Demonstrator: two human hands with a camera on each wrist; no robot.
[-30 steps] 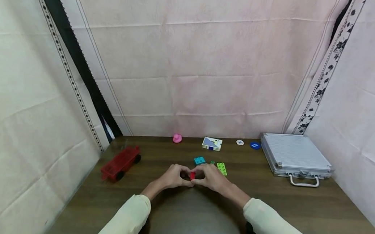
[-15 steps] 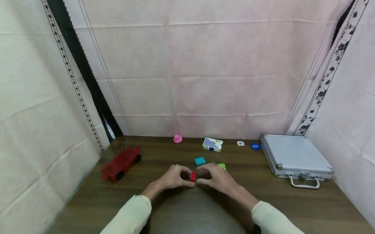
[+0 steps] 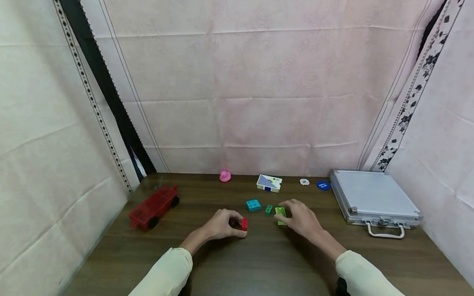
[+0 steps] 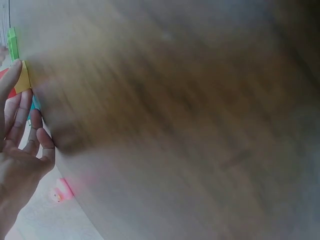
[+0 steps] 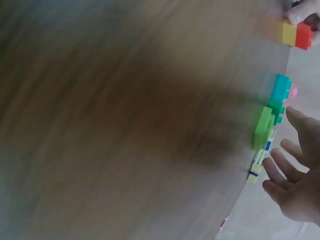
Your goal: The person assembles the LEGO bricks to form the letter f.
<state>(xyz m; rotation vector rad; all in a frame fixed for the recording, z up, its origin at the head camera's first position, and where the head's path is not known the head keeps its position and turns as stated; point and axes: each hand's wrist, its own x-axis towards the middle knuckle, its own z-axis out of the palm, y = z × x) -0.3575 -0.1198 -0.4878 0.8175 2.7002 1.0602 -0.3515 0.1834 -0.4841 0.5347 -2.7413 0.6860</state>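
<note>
Pale sheen on the tabletop (image 3: 248, 277); 2 wrist views blur it.

1. The right hand (image 3: 303, 220) has left the red block (image 3: 245, 224) and moved forward and to the right, with its thumb and fingers now about the light green block (image 3: 280, 211).
2. The red block, a second ago between both hands, is now held by the left hand (image 3: 218, 224) alone.
3. The small green block (image 3: 268, 210), partly hidden before, now shows whole.

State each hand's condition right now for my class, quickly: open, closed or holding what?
Left hand: holding the red brick and yellow brick.
Right hand: open, empty, near the lime green brick.
</note>
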